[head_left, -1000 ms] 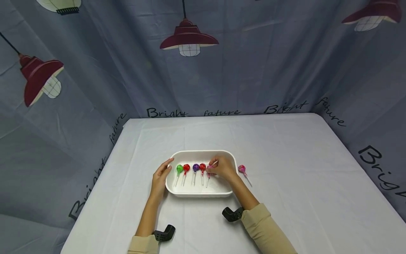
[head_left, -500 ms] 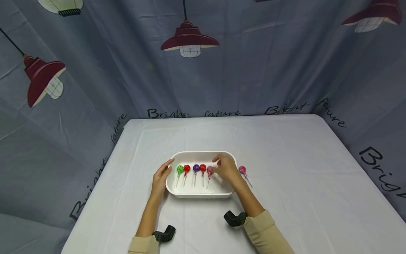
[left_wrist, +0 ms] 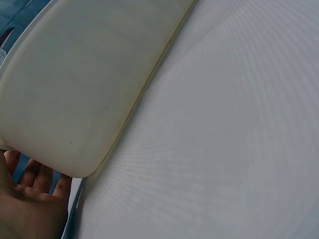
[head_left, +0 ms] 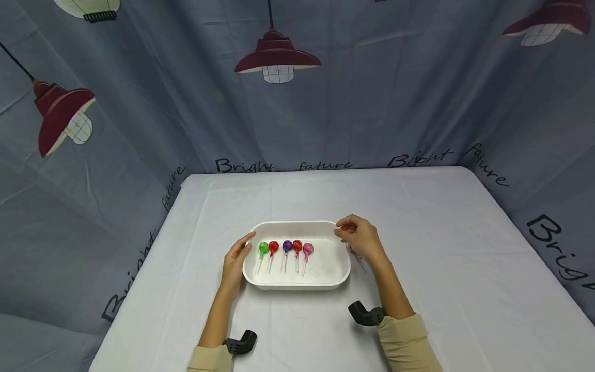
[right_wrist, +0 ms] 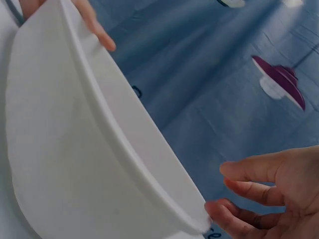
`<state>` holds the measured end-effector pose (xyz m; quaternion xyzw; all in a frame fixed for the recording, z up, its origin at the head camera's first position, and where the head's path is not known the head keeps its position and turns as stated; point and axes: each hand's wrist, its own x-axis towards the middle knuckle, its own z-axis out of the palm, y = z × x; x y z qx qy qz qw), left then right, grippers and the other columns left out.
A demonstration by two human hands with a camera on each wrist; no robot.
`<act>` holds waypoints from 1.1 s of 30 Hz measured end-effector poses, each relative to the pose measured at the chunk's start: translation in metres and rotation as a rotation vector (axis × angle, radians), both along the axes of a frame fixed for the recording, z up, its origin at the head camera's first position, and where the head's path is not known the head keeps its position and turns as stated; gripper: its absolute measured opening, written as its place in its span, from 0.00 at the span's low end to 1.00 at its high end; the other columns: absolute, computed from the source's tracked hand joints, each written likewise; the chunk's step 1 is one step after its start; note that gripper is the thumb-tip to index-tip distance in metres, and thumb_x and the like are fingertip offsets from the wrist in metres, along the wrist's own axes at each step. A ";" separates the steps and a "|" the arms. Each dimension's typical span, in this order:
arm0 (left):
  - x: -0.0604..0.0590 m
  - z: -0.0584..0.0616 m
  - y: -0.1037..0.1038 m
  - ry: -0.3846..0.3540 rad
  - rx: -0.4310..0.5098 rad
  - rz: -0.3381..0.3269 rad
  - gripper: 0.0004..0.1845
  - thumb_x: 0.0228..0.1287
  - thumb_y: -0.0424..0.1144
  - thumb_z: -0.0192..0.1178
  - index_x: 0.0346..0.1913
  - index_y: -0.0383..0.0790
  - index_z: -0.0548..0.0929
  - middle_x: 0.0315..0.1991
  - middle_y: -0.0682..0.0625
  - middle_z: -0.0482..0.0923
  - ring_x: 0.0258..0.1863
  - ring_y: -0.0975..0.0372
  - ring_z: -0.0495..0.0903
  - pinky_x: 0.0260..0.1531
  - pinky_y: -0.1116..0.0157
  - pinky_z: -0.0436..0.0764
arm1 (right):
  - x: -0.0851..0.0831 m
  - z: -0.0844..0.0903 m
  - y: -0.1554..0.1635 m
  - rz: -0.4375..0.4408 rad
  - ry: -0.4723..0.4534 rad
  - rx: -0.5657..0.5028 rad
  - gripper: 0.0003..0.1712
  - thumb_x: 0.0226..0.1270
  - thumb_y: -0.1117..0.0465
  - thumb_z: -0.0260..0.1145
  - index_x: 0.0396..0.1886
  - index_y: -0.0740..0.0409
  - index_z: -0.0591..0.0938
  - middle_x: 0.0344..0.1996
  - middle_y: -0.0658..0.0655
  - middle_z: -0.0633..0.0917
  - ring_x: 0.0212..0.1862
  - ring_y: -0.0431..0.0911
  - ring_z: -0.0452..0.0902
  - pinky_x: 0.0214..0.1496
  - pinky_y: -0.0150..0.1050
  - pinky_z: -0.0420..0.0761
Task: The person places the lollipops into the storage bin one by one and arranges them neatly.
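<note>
A white tray (head_left: 297, 283) stands on the table. My left hand (head_left: 234, 263) holds its left end, with thumb and fingers at the rim. Inside lie lollipops in a row, heads away from me: a green lollipop (head_left: 263, 248), a red lollipop (head_left: 273, 247), a purple lollipop (head_left: 287, 246), another red lollipop (head_left: 297, 246) and a pink lollipop (head_left: 308, 249). Over the right rim hovers my right hand (head_left: 364, 238), fingers loosely bent; the right wrist view shows nothing between them. A second pink lollipop (head_left: 357, 255) lies outside on the table, its head mostly hidden by that hand.
The white-covered table (head_left: 418, 217) reaches back to a grey-blue curtain (head_left: 372, 103) printed with red lamps and writing. Black wrist mounts (head_left: 241, 342) sit on both forearms, low over the table. In the tray, bare floor lies right of the pink lollipop.
My right hand has let go of the pink lollipop in the tray and moved right, across the rim, partly covering the pink lollipop outside. The left hand and tray have stayed put.
</note>
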<state>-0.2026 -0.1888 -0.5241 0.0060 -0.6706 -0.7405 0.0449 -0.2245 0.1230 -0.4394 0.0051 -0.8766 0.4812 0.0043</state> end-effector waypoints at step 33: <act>0.001 0.001 0.000 -0.014 -0.015 -0.001 0.17 0.68 0.40 0.52 0.58 0.46 0.76 0.62 0.56 0.68 0.63 0.66 0.62 0.62 0.70 0.62 | 0.006 -0.050 0.044 -0.013 -0.086 0.084 0.16 0.54 0.61 0.71 0.40 0.66 0.81 0.30 0.56 0.82 0.33 0.47 0.76 0.33 0.36 0.74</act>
